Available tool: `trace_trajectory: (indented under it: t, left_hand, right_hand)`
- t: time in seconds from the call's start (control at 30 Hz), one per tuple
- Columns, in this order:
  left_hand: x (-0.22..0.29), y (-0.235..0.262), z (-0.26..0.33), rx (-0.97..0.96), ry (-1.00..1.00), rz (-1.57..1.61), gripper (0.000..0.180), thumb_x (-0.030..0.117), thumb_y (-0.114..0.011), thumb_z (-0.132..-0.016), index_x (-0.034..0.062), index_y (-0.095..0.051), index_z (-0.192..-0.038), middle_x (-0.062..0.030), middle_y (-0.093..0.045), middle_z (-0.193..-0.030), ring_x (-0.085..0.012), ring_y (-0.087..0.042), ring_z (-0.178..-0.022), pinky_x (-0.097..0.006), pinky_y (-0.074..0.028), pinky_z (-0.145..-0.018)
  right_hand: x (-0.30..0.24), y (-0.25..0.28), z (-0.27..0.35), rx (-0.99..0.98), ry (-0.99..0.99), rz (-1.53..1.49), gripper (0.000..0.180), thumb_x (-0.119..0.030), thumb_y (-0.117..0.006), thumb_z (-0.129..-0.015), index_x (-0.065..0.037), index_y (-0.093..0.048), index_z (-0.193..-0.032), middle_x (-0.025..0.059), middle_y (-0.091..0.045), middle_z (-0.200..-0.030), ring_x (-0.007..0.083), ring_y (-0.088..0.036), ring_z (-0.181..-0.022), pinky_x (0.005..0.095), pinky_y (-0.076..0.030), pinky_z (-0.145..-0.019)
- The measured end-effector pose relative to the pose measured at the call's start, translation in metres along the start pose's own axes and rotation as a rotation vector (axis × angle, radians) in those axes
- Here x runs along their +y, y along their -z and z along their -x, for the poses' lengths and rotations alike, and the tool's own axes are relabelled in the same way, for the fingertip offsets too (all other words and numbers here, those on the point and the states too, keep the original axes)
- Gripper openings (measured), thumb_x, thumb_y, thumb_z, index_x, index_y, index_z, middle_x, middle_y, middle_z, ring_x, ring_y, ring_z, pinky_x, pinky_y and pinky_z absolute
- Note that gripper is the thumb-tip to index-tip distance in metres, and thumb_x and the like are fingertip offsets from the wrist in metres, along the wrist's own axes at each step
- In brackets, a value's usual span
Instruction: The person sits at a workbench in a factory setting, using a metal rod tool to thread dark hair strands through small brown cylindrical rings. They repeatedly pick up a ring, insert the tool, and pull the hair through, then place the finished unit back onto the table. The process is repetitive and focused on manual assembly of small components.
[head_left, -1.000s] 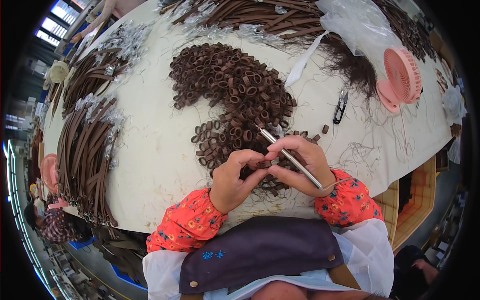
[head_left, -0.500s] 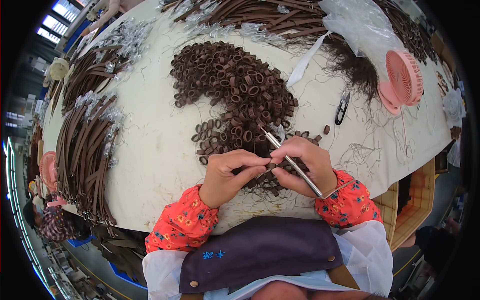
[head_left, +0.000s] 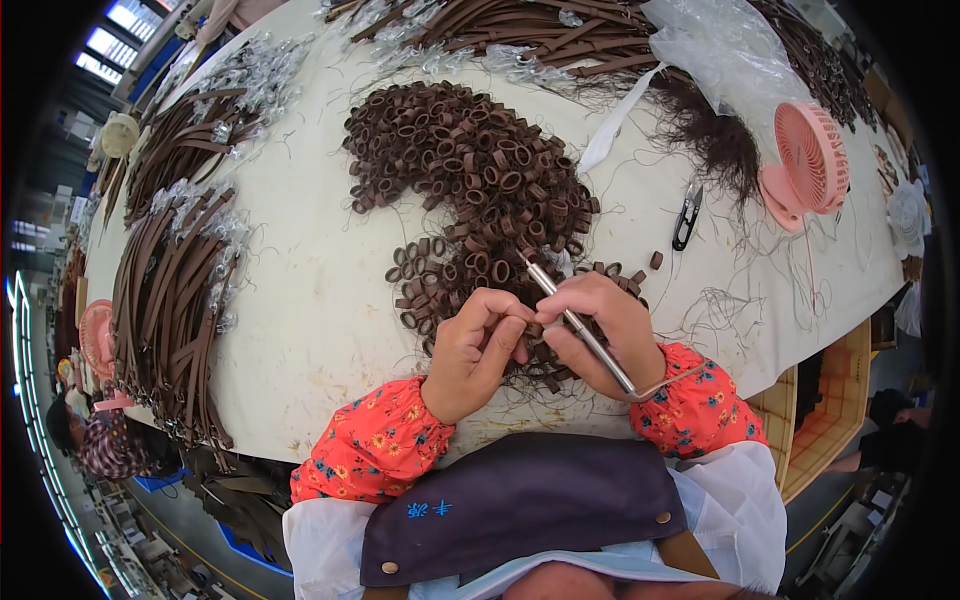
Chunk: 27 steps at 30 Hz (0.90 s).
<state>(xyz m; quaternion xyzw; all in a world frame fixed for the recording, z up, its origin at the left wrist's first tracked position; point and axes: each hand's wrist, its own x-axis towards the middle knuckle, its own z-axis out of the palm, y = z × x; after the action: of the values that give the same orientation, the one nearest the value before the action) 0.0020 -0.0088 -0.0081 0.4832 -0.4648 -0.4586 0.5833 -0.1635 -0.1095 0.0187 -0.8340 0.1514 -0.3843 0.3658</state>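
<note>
My right hand is closed around a silver pen-shaped tool, which has a thin tip pointing away from me and a cord leaving its rear end by my wrist. Close beside it, my left hand is curled with thumb and fingers pinched together. Whatever lies between those fingertips is too small or hidden to make out. Both hands are held over the near end of a large heap of small brown strap loops. The tool's tip is above the loops.
Bundles of brown straps with clear-wrapped ends lie at the left, and more straps at the back. To the right are thread snips, a pink fan, loose threads and a single loop. Clear plastic film covers the back right.
My left hand has turned and its fingers have curled in more, shifting slightly right. My right hand and the tool have moved a little to the left.
</note>
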Motion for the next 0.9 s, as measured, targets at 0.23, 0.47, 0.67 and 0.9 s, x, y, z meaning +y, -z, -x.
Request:
trace_trajectory:
  t: [0.23, 0.47, 0.67, 0.9]
  left_hand:
    - [0.001, 0.007, 0.001, -0.038, 0.051, -0.068, 0.007, 0.006, -0.044, -0.1, 0.0026, -0.046, -0.106, -0.0107, -0.062, -0.094, -0.0087, -0.057, -0.073, -0.021, -0.048, -0.062]
    - [0.001, 0.007, 0.001, -0.033, 0.054, -0.082, 0.007, 0.006, -0.044, -0.1, 0.0019, -0.046, -0.106, -0.0102, -0.062, -0.095, -0.0088, -0.059, -0.075, -0.021, -0.047, -0.062]
    - [0.0, 0.007, 0.002, -0.031, 0.053, -0.081, 0.007, 0.006, -0.044, -0.1, 0.0018, -0.047, -0.106, -0.0096, -0.062, -0.097, -0.0088, -0.059, -0.075, -0.02, -0.047, -0.062]
    - [-0.001, 0.008, 0.002, -0.039, 0.058, -0.072, 0.007, 0.005, -0.044, -0.1, 0.0019, -0.047, -0.106, -0.0096, -0.062, -0.098, -0.009, -0.059, -0.075, -0.02, -0.047, -0.062]
  right_hand:
    - [0.002, 0.016, 0.006, 0.019, -0.297, -0.623, 0.022, -0.018, -0.045, -0.101, -0.001, -0.059, -0.101, 0.003, -0.063, -0.069, 0.0119, -0.063, -0.073, 0.0363, -0.041, -0.098]
    - [0.002, 0.017, 0.006, -0.029, -0.314, -0.68, 0.022, -0.019, -0.045, -0.101, -0.002, -0.059, -0.098, 0.0004, -0.06, -0.063, 0.0113, -0.063, -0.071, 0.0385, -0.035, -0.103]
    - [0.002, 0.013, 0.008, -0.033, -0.33, -0.694, 0.022, -0.019, -0.045, -0.1, -0.002, -0.06, -0.098, -0.0001, -0.06, -0.063, 0.0112, -0.063, -0.071, 0.0386, -0.034, -0.104]
    - [0.001, 0.014, 0.007, -0.038, -0.335, -0.676, 0.022, -0.019, -0.045, -0.1, -0.002, -0.06, -0.098, -0.0003, -0.059, -0.063, 0.0111, -0.063, -0.07, 0.0381, -0.034, -0.104]
